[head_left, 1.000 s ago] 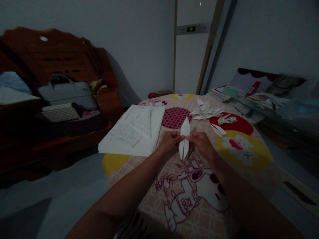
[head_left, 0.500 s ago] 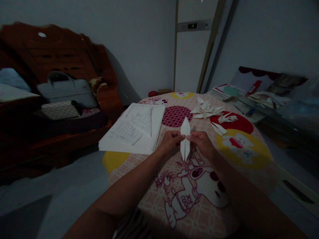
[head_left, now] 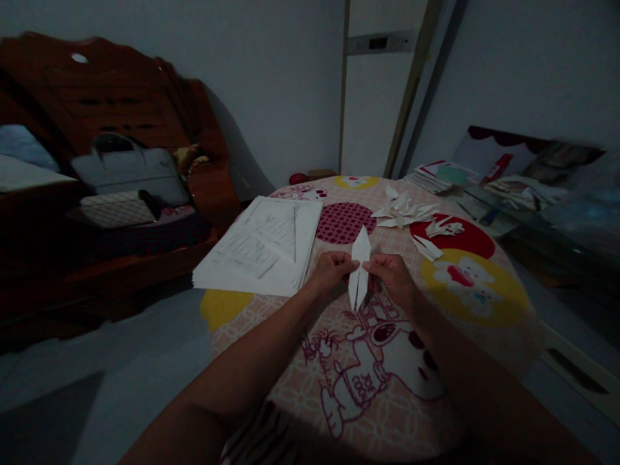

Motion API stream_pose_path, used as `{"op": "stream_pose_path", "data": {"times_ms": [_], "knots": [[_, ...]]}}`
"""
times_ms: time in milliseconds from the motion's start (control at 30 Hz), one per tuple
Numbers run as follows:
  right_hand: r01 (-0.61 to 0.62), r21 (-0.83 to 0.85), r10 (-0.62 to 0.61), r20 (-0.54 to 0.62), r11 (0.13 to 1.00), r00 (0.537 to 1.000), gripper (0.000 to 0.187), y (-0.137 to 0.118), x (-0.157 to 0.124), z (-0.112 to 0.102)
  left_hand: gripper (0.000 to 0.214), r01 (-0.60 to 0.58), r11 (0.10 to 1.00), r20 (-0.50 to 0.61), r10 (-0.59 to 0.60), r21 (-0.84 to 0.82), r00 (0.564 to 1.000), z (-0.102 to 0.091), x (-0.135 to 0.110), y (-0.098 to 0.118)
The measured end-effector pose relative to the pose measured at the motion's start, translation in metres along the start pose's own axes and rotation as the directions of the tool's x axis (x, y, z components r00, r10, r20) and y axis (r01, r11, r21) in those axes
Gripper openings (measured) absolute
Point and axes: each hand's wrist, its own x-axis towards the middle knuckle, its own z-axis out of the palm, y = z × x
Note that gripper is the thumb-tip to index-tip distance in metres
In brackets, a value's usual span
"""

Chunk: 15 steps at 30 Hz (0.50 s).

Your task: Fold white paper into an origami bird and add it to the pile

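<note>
A: Begin at your left. What is on file there?
B: You have a stack (head_left: 306, 223) of white paper on the cloth (head_left: 402, 420), with loose sheets (head_left: 252, 252) lying on it, one of them a triangle. Neither of your hands touches them.
A: Your left hand (head_left: 332, 271)?
B: Thumb and fingers are together, pinched on the near-side edge of the paper (head_left: 360, 248).
A: Locate and grade that paper for the operator.
B: You hold it between your hands, over the cloth; whether its lower tip touches, I cannot tell. Done: it is folded slim, pointed at both ends, the lower half parted by a centre slit. In my judgement your folding is well along but unfinished; how many folds are left does not show.
A: Your right hand (head_left: 391, 274)?
B: Likewise clamped, on the opposite edge, thumb on the front. Neither grip is released.
A: And further right?
B: You have a cluster (head_left: 401, 210) of folded white shapes, then a slip (head_left: 427, 248), then a piece (head_left: 443, 227) on the red patch. These appear to be folded work, laid aside from your hands.
</note>
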Motion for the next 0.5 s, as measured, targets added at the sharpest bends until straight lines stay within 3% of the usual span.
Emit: {"op": "stream_pose_path", "data": {"times_ms": [200, 500], "knots": [[-0.042, -0.005, 0.042, 0.050, 0.999, 0.998, 0.035, 0.0005, 0.0005, -0.0002, 0.036, -0.011, 0.999, 0.008, 0.011, 0.032, 1.000, -0.0025, 0.0011, 0.0013], [-0.039, 0.032, 0.039, 0.005, 0.999, 0.999, 0.038, 0.0043, -0.0001, 0.0045, 0.036, 0.028, 0.997, -0.012, -0.029, -0.070, 1.000, -0.0005, 0.0021, -0.0020]]}}
